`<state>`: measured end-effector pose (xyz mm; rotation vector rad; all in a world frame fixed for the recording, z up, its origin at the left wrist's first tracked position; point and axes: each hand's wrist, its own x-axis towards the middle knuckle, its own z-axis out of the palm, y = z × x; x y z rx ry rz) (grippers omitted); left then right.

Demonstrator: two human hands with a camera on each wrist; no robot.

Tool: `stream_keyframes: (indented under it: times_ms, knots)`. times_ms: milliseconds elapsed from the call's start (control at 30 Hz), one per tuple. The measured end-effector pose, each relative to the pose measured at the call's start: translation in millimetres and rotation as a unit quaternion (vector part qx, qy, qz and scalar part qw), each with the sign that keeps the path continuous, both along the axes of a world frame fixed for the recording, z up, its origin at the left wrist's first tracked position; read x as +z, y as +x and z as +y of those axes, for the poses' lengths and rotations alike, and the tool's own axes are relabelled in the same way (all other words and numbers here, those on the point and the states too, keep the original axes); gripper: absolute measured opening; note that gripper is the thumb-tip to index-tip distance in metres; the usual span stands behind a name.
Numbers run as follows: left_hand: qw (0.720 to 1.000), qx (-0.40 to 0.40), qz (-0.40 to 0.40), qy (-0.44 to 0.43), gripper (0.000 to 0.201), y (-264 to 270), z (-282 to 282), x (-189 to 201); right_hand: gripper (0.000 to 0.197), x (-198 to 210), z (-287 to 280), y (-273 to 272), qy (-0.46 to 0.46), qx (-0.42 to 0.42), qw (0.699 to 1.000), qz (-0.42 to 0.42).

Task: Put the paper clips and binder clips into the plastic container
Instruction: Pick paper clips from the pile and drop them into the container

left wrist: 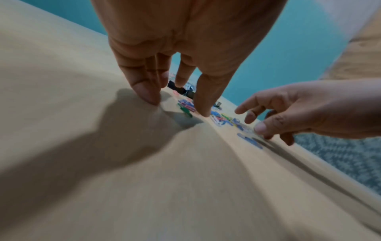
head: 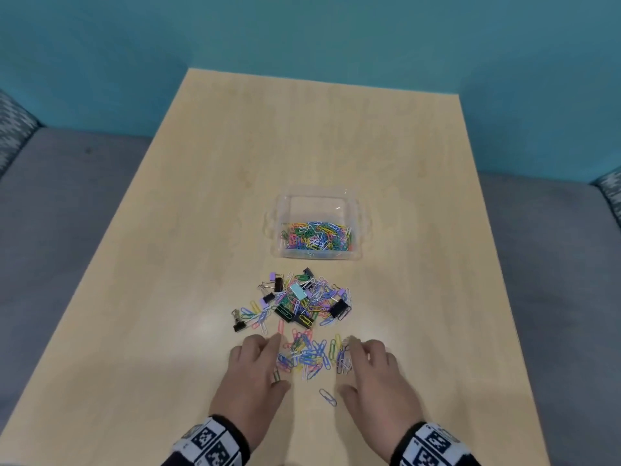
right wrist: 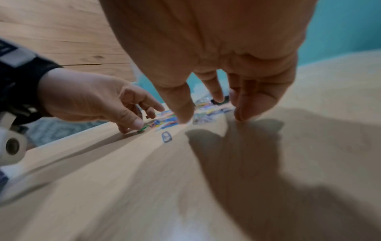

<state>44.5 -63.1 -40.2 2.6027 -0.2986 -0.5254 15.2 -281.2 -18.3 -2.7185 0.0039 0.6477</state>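
Observation:
A clear plastic container [head: 278, 210] stands mid-table, with many coloured paper clips [head: 316, 235] in it. In front of it lies a heap of paper clips and binder clips [head: 299, 299]. Nearer to me is a smaller loose pile of paper clips [head: 307, 354]. My left hand [head: 268, 361] and right hand [head: 352, 364] flank this pile, fingers spread and tips on the table, holding nothing. The left thumb touches a green clip [right wrist: 142, 129]. One blue clip [head: 327, 396] lies alone between the thumbs. In the wrist views the left fingertips [left wrist: 148, 97] and right fingertips [right wrist: 243, 114] touch the wood.
The light wooden table [head: 235, 146] stretches away to a teal wall [head: 302, 35]. Grey upholstered seating [head: 67, 213] runs along both table sides. Bare tabletop lies left and right of the clip piles and beyond the container.

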Motion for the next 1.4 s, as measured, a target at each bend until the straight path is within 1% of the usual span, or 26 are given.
stream_keyframes:
  times_ms: [33, 67, 133, 200, 333, 433, 500, 600, 667, 767, 833, 867, 933, 1000, 1100, 1167, 1233, 1300, 1333, 1400]
  knots:
    - [1.0, -0.006, 0.005, 0.008, 0.073, 1, -3, 0, 0.073, -1, 1, -2, 0.005, -0.019, 1.0, 0.013]
    - [1.0, -0.01, 0.004, 0.013, 0.075, 4, -7, 0, 0.082, -4, 5, -1, 0.013, -0.024, 0.999, 0.016]
    - [1.0, -0.011, 0.0, 0.018, 0.074, 9, -18, 0, 0.087, -7, 17, 6, 0.023, -0.011, 1.0, -0.002]
    - [1.0, -0.009, -0.003, 0.016, 0.069, 16, -29, -1, 0.082, -11, 28, 15, 0.022, 0.014, 1.0, -0.017]
    - [1.0, -0.024, -0.02, 0.004, 0.046, 23, -41, -3, 0.06, -17, 40, 26, 0.007, 0.055, 0.998, -0.033]
    - [0.998, -0.047, -0.032, 0.008, 0.026, 23, -41, -7, 0.053, -21, 35, 26, 0.016, 0.074, 0.996, -0.046]
    - [0.996, -0.074, -0.041, 0.033, 0.019, 23, -39, -9, 0.051, -20, 32, 25, 0.013, 0.097, 0.994, -0.054]
    - [0.99, -0.121, -0.041, 0.067, 0.029, 22, -37, -6, 0.051, -17, 28, 27, -0.015, 0.117, 0.991, -0.056]
    - [0.988, -0.13, -0.038, 0.078, 0.034, 23, -36, -4, 0.053, -14, 26, 29, -0.021, 0.125, 0.991, -0.039]
    - [0.988, -0.131, -0.019, 0.074, 0.042, 26, -35, -1, 0.047, -11, 22, 36, -0.008, 0.128, 0.992, -0.019]
    - [0.992, -0.113, -0.006, 0.059, 0.041, 28, -35, 1, 0.047, -8, 21, 41, -0.003, 0.141, 0.99, -0.018]
    - [0.994, -0.101, 0.001, 0.042, 0.037, 29, -36, 2, 0.046, -7, 19, 43, 0.001, 0.144, 0.989, -0.014]
    - [0.998, -0.067, 0.001, 0.011, 0.023, 32, -37, 5, 0.039, -6, 18, 46, 0.017, 0.13, 0.991, -0.007]
    - [0.999, -0.041, 0.015, 0.002, 0.008, 36, -38, 6, 0.026, -4, 17, 52, 0.049, 0.09, 0.995, 0.007]
    - [0.997, -0.01, 0.06, -0.038, 0.007, 46, -36, 10, 0.015, 0, 11, 61, 0.108, 0.037, 0.992, 0.053]
    - [0.993, 0.005, 0.097, -0.071, 0.012, 54, -32, 16, 0.012, 6, 5, 69, 0.154, 0.005, 0.983, 0.096]
    - [0.976, 0.057, 0.158, -0.138, 0.013, 67, -29, 25, 0.013, 16, -1, 80, 0.225, -0.049, 0.962, 0.148]
    - [0.95, 0.115, 0.201, -0.211, 0.013, 85, -27, 37, 0.015, 26, -7, 95, 0.288, -0.098, 0.935, 0.181]
    - [0.942, 0.132, 0.204, -0.233, 0.013, 97, -27, 42, 0.015, 31, -10, 106, 0.31, -0.114, 0.927, 0.18]
    - [0.939, 0.143, 0.182, -0.253, 0.014, 127, -28, 52, 0.013, 39, -18, 133, 0.334, -0.134, 0.92, 0.154]
